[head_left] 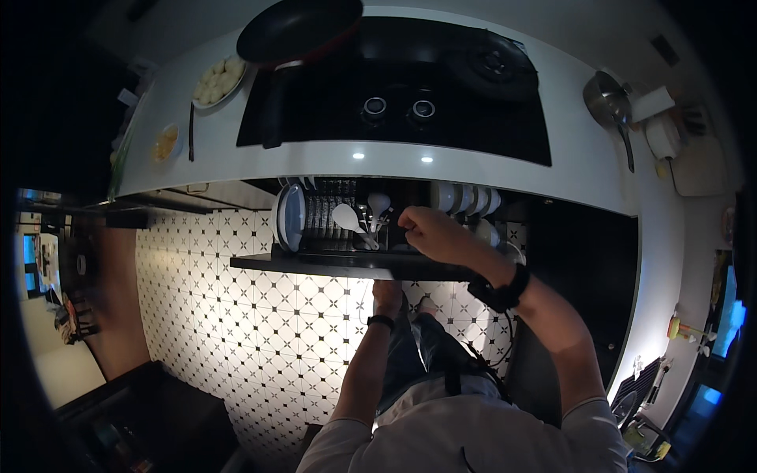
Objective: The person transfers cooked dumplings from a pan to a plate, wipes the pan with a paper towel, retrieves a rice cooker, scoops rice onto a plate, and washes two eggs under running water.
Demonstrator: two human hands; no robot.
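Observation:
My right hand (434, 233) is over the pulled-out dish drawer (349, 260), its fingers curled inward; whether they hold anything is hidden. Just left of it are a white rice paddle (349, 217) and a white ladle (378, 204), standing in the drawer's utensil section. White bowls (464, 197) are racked on edge at the drawer's right, and plates (291, 217) stand upright at its left end. My left hand (387, 295) hangs low beside the drawer front, which partly covers it. Its fingers cannot be made out.
Above the drawer, the white countertop (307, 159) carries a black gas hob (331, 112) with a frying pan (301, 29). To the left are a plate of pale round food pieces (216, 86), a small bowl (167, 143) and dark chopsticks (191, 133). A metal saucepan (606, 100) stands at right.

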